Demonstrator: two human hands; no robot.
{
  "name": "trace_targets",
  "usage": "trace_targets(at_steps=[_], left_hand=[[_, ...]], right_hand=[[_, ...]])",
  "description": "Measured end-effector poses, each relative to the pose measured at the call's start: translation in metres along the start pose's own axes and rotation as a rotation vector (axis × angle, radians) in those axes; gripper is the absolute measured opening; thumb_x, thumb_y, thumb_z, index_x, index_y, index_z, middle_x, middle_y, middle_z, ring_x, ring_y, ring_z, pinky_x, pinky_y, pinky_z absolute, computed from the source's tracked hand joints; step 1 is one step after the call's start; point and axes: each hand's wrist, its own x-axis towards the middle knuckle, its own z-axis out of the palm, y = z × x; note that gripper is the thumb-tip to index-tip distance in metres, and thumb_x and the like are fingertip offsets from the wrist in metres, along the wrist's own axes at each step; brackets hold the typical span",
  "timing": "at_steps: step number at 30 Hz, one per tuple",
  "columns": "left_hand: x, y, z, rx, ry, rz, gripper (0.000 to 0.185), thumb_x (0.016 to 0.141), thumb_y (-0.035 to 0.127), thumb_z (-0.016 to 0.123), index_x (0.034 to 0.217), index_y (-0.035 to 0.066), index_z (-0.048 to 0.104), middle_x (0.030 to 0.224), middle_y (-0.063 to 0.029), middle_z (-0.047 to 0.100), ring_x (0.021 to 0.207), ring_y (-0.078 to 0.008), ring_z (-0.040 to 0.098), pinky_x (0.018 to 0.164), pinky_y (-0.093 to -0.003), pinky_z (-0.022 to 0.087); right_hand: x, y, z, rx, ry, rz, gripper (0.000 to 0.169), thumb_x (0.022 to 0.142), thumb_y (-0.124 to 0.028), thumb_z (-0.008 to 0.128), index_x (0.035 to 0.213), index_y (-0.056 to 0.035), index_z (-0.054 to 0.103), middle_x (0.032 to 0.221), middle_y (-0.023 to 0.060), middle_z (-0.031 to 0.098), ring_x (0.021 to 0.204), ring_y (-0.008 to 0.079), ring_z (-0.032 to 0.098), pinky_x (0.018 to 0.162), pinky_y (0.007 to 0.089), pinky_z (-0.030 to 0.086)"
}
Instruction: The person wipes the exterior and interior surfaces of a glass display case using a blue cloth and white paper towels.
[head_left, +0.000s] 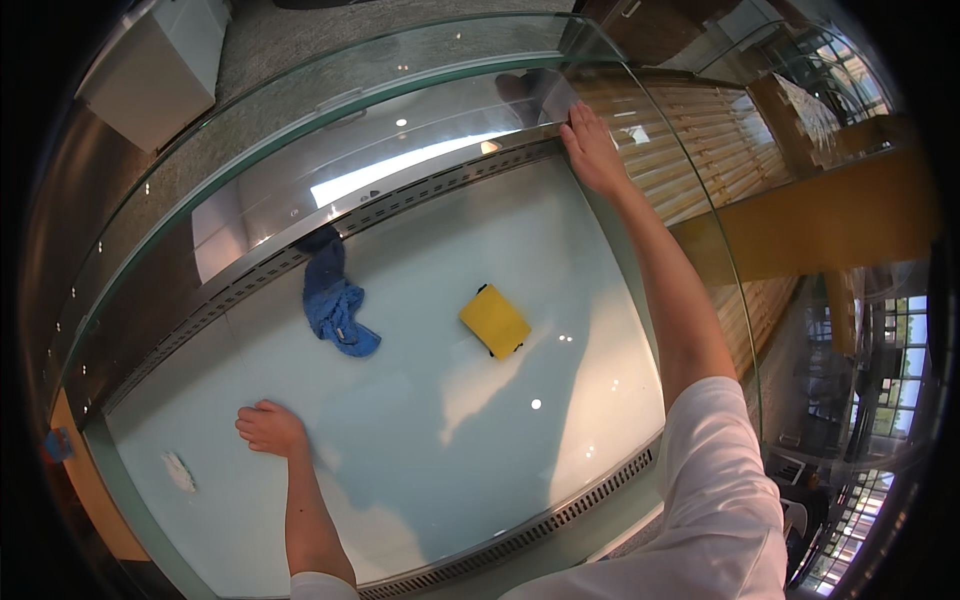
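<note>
My left hand (271, 429) is over the pale base panel (390, 405) of a glass display case, fingers curled, with nothing visible in it. A crumpled white wad (178, 472), paper or cloth, lies to its left. My right hand (592, 146) reaches to the far right corner. Its fingers are stretched out near the end of the metal ledge (442, 166) and the glass side, holding nothing. Between the hands, a blue cloth (334, 296) lies bunched, its far end at the slotted strip. To its right sits a yellow sponge (495, 321) with dark bits at its edges.
A curved glass front (345, 105) rises beyond the ledge. A dark slotted vent (592, 491) runs along the near edge. A clear glass side (694, 180) stands to the right, with slatted wood behind it. Outside the case, a white cabinet (154, 82) stands far left.
</note>
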Motion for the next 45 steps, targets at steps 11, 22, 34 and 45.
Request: trace_targets(at_steps=[11, 22, 34, 45], left_hand=[[0.001, -0.006, 0.01, -0.041, -0.011, 0.005, 0.018, 0.096, 0.024, 0.046, 0.097, 0.006, 0.051, 0.101, -0.0128, 0.054, 0.102, -0.0335, 0.054, 0.08, -0.0488, 0.043], [0.001, -0.003, 0.005, -0.076, -0.039, -0.03, 0.023, 0.095, 0.025, 0.045, 0.1, 0.004, 0.054, 0.104, -0.0143, 0.056, 0.103, -0.0347, 0.054, 0.085, -0.049, 0.043], [0.003, -0.008, 0.002, -0.073, -0.081, -0.058, 0.021, 0.096, 0.024, 0.045, 0.1, 0.005, 0.052, 0.106, -0.0137, 0.054, 0.107, -0.0334, 0.052, 0.087, -0.0483, 0.041], [0.001, 0.003, 0.001, -0.058, -0.059, -0.033, 0.017, 0.096, 0.023, 0.046, 0.1, 0.007, 0.052, 0.104, -0.0114, 0.053, 0.103, -0.0311, 0.053, 0.084, -0.0467, 0.042]], right_hand=[[0.094, -0.013, 0.031, -0.214, 0.005, 0.059, 0.075, 0.102, -0.05, 0.032, 0.143, 0.0114, 0.036, 0.153, 0.0268, 0.033, 0.145, 0.0365, 0.028, 0.121, 0.0421, 0.017], [0.094, 0.005, 0.022, -0.098, -0.033, -0.001, 0.07, 0.1, -0.045, 0.039, 0.14, 0.0115, 0.039, 0.148, 0.0286, 0.04, 0.143, 0.0398, 0.029, 0.119, 0.044, 0.021], [0.073, -0.011, 0.006, 0.268, -0.055, -0.064, 0.079, 0.097, -0.053, 0.04, 0.145, 0.0098, 0.033, 0.152, 0.0301, 0.033, 0.147, 0.0416, 0.02, 0.121, 0.046, 0.015], [0.084, -0.155, 0.044, -0.134, -0.063, 0.236, 0.085, 0.097, -0.053, 0.038, 0.147, 0.0157, 0.025, 0.155, 0.0355, 0.021, 0.148, 0.0442, 0.015, 0.122, 0.047, 0.008]])
